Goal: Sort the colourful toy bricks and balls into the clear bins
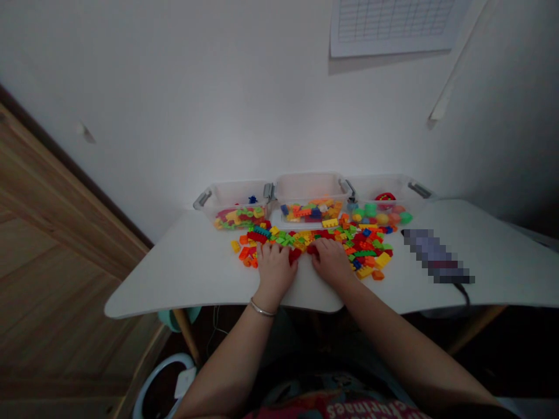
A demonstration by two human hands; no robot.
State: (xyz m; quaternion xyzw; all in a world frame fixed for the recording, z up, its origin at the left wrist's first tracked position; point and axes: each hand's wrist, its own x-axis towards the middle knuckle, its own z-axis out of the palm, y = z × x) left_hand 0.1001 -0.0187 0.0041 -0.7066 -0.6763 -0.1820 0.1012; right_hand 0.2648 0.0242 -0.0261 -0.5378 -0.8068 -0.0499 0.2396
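Observation:
My left hand (276, 266), with a bracelet at its wrist, rests over the near left side of a pile of toy building bricks (288, 238). A red toy brick (295, 255) shows between its thumb and forefinger. Opposite it, my right hand (332, 261) leans on the pile's near edge, its fingertips closed around a small red toy brick (311, 249). The two red bricks are apart. Loose bricks in yellow, orange, green, blue and red spread out on both sides of my hands. Fingers partly hide the bricks beneath them.
Three clear bins stand against the wall: the left bin (236, 189) and middle bin (312, 185) hold bricks, the right bin (393, 187) round coloured pieces. A blurred-out flat device (434, 256) with a cable lies right on the white table (174, 279).

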